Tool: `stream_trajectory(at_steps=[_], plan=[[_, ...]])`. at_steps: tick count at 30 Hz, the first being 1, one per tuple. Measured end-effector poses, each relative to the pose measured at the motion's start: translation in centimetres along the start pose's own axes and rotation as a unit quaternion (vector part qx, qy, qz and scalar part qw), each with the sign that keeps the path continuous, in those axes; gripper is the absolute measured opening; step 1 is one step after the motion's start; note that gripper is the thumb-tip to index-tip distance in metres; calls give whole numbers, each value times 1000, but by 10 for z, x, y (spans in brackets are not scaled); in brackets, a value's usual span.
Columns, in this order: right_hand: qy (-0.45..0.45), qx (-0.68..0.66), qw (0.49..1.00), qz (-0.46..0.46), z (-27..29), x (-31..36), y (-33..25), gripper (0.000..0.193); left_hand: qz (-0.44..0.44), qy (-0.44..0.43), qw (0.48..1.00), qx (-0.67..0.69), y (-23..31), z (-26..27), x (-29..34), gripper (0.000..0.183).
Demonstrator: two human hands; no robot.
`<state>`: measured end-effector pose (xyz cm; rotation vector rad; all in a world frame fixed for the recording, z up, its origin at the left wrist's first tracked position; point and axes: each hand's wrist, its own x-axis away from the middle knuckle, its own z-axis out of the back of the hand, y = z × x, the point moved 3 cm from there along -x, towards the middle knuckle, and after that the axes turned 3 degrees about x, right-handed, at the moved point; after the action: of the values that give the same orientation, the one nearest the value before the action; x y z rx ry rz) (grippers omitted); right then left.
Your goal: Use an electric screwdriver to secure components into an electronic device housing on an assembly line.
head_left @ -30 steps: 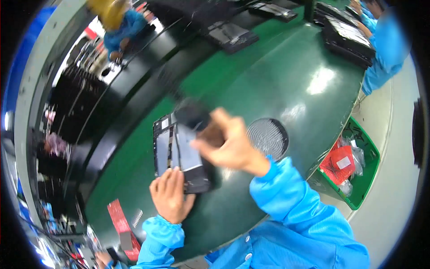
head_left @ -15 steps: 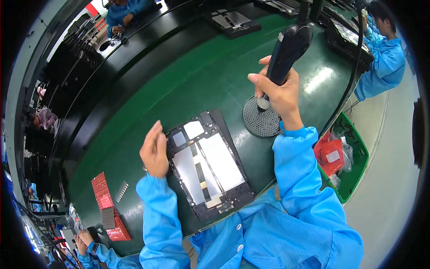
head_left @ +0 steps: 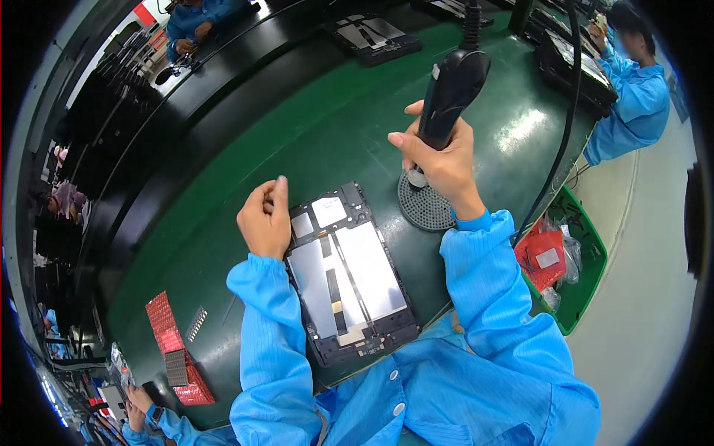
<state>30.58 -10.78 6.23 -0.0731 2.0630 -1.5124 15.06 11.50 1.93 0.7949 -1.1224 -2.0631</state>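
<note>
My right hand (head_left: 446, 160) grips a black electric screwdriver (head_left: 455, 93) whose cord rises from its top. The lower end of the screwdriver is over the edge of a round grey perforated screw tray (head_left: 428, 207); whether its tip touches is hidden. In front of me lies an opened tablet (head_left: 357, 279), black-framed with silver panels and a dark flat cable down the middle. My left hand (head_left: 266, 223) is at its upper left edge, fingers curled and thumb raised; anything inside them is hidden.
Red bubble wrap (head_left: 165, 323) and a small strip of parts (head_left: 196, 324) lie to the left. At the right stands a green crate (head_left: 591, 275) with red and clear bags. Another opened device (head_left: 372, 37) is at the back. Other people work at the far right, far left and lower left.
My left fingers, stretched out before, are now curled. The screwdriver and my right hand have shifted slightly left in view. A dark panel edge seen along the tablet's right side no longer shows.
</note>
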Motion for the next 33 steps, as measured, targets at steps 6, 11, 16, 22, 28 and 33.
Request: stream_trajectory(at_steps=[6,11,16,22,28,33], plan=[[3,12,1000,-11,4,1,6,35,-393,-232,868,-195,64,4,103,45],[-17,23,1000,-13,-1,1,4,35,-336,-414,825,-189,81,5,181,66],[-30,33,999,0,-4,3,5,35,-312,-384,843,-210,57,-7,198,68],[-51,25,998,-9,-14,15,3,35,-247,-281,897,-236,60,-28,170,69],[-60,11,996,-57,-29,18,6,35,-233,-259,901,-257,59,-30,175,61],[-51,76,996,-19,-15,18,0,38,-285,-281,899,-179,65,-15,167,64]])
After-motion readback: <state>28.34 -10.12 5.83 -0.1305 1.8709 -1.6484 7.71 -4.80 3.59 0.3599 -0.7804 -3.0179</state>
